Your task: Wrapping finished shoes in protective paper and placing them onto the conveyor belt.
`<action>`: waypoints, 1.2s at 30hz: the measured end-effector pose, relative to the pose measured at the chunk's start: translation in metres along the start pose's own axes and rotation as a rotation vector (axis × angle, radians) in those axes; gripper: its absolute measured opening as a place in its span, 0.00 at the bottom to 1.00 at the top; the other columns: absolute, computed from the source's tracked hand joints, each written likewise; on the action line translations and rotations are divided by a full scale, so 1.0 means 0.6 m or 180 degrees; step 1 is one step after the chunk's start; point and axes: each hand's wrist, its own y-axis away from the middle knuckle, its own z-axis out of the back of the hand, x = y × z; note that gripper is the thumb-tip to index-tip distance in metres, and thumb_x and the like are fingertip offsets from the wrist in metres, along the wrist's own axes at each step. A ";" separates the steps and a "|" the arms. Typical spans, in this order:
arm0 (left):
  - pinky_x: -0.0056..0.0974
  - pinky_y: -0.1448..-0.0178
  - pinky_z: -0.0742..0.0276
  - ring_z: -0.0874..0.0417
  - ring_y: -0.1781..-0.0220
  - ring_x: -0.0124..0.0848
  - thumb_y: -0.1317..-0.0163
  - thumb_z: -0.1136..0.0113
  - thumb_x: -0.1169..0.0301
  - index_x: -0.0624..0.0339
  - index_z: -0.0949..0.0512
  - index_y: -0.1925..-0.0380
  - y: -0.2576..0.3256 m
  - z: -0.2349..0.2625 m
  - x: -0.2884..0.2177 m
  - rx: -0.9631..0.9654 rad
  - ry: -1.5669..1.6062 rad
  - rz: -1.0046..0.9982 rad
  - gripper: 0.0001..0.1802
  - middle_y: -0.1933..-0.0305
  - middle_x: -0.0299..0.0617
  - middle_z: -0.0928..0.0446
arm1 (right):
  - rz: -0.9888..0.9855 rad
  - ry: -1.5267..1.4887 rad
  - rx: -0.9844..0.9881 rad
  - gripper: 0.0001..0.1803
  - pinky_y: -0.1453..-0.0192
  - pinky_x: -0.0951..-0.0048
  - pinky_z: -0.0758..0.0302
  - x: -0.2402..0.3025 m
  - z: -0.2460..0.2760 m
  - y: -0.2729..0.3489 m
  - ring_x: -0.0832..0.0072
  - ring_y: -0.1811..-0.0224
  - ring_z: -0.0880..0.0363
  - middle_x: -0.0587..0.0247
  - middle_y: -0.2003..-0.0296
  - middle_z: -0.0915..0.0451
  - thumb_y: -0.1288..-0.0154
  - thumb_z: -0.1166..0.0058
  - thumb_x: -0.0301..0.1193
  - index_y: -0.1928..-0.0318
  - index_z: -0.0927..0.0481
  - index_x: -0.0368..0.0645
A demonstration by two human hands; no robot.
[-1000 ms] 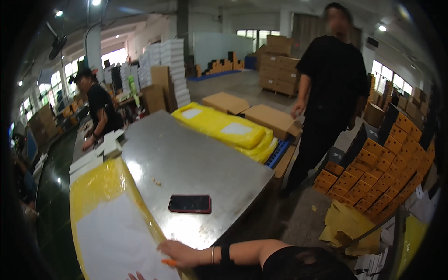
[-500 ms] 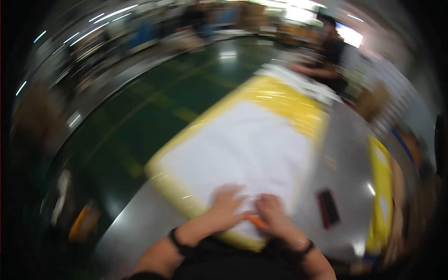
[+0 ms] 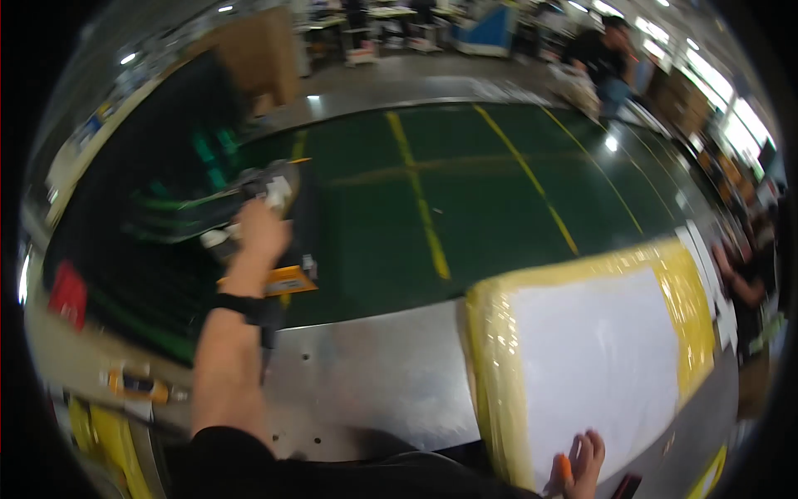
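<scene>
My left hand point(image 3: 264, 233) stretches far out over the left end of the green belt. Its fingers close around part of a grey-and-white tool point(image 3: 278, 185), blurred and partly hidden by the hand, so its kind is unclear. Just below lies an orange-and-black object point(image 3: 289, 281). My right hand point(image 3: 584, 467), fingers curled, holds a small orange object point(image 3: 565, 467), mostly covered. It is over the near edge of a large package point(image 3: 497, 374) in clear-wrapped yellow, with a white sheet point(image 3: 594, 349) on top.
The package rests on a metal table point(image 3: 378, 374) beside the green conveyor belt point(image 3: 474, 191). An orange-and-black tool point(image 3: 137, 385) lies at the lower left, near a red piece point(image 3: 68, 295). A person point(image 3: 603, 62) sits beyond the belt; another person's arm point(image 3: 740, 274) is at the right.
The view has swung left, so the package now appears at the lower right. My left hand has left the white sheet and reached out to the grey-and-white tool. My right hand keeps the orange object.
</scene>
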 end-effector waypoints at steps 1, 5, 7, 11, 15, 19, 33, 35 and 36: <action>0.48 0.53 0.24 0.17 0.59 0.50 0.47 0.41 0.64 0.62 0.19 0.70 -0.029 -0.043 0.050 0.0453 -0.0270 -0.0050 0.12 0.63 0.52 0.19 | -0.0141 -0.0234 -0.0051 0.27 0.37 0.53 0.39 -0.014 -0.003 0.022 0.45 0.40 0.38 0.40 0.43 0.36 0.47 0.38 0.36 0.50 0.28 0.35; 0.51 0.52 0.24 0.20 0.54 0.52 0.44 0.44 0.56 0.60 0.23 0.58 -0.098 -0.095 0.179 0.0342 -0.0905 -0.0325 0.21 0.56 0.53 0.21 | -0.0246 -0.0659 0.0096 0.28 0.37 0.58 0.37 0.046 0.028 -0.014 0.54 0.39 0.35 0.51 0.45 0.30 0.51 0.32 0.35 0.50 0.25 0.39; 0.51 0.47 0.27 0.24 0.47 0.53 0.47 0.39 0.60 0.58 0.30 0.47 -0.176 -0.099 0.280 0.0708 -0.0968 0.0094 0.28 0.49 0.55 0.25 | -0.0004 -0.0629 0.0171 0.25 0.37 0.58 0.36 0.049 0.024 -0.018 0.54 0.40 0.34 0.53 0.47 0.28 0.50 0.33 0.37 0.51 0.23 0.44; 0.48 0.38 0.34 0.29 0.39 0.51 0.47 0.38 0.69 0.62 0.36 0.39 -0.182 -0.152 0.165 0.0878 -0.0365 -0.0052 0.34 0.39 0.55 0.31 | -0.0186 -0.0381 -0.0411 0.13 0.42 0.62 0.32 0.008 0.019 0.020 0.59 0.45 0.29 0.60 0.54 0.24 0.47 0.36 0.32 0.61 0.19 0.45; 0.38 0.38 0.36 0.30 0.39 0.41 0.45 0.38 0.75 0.75 0.37 0.42 -0.102 -0.109 -0.028 0.1330 0.2762 -0.1418 0.32 0.39 0.57 0.33 | -0.0296 -0.0538 -0.0638 0.08 0.51 0.66 0.28 0.002 0.033 0.016 0.63 0.54 0.25 0.61 0.62 0.21 0.45 0.38 0.31 0.65 0.19 0.44; 0.42 0.42 0.32 0.27 0.47 0.45 0.51 0.32 0.68 0.69 0.30 0.48 0.055 0.077 -0.330 0.0399 0.2600 -0.3069 0.30 0.51 0.53 0.28 | -0.0051 -0.0415 -0.0627 0.07 0.66 0.66 0.29 0.022 0.044 -0.011 0.64 0.69 0.25 0.62 0.72 0.22 0.44 0.38 0.33 0.69 0.20 0.44; 0.38 0.55 0.27 0.22 0.63 0.39 0.50 0.37 0.76 0.63 0.22 0.65 0.316 0.264 -0.765 0.1741 0.4052 -0.4591 0.11 0.65 0.47 0.22 | 0.0867 -0.0118 -0.2008 0.08 0.75 0.65 0.31 -0.023 0.188 -0.197 0.61 0.78 0.26 0.59 0.80 0.28 0.46 0.41 0.33 0.72 0.26 0.46; 0.41 0.60 0.26 0.23 0.65 0.40 0.50 0.36 0.73 0.62 0.21 0.65 0.283 0.330 -0.713 0.1172 0.4431 -0.4147 0.11 0.68 0.48 0.24 | -0.0072 -0.0310 -0.1534 0.09 0.68 0.68 0.28 -0.078 0.244 -0.288 0.56 0.74 0.24 0.53 0.76 0.23 0.43 0.40 0.33 0.67 0.20 0.40; 0.42 0.59 0.27 0.23 0.64 0.41 0.51 0.35 0.72 0.62 0.22 0.63 0.285 0.348 -0.689 0.1360 0.4523 -0.4684 0.14 0.67 0.47 0.24 | 0.0027 -0.0538 -0.1864 0.11 0.65 0.67 0.27 -0.121 0.260 -0.336 0.55 0.73 0.23 0.47 0.74 0.22 0.40 0.44 0.34 0.67 0.20 0.37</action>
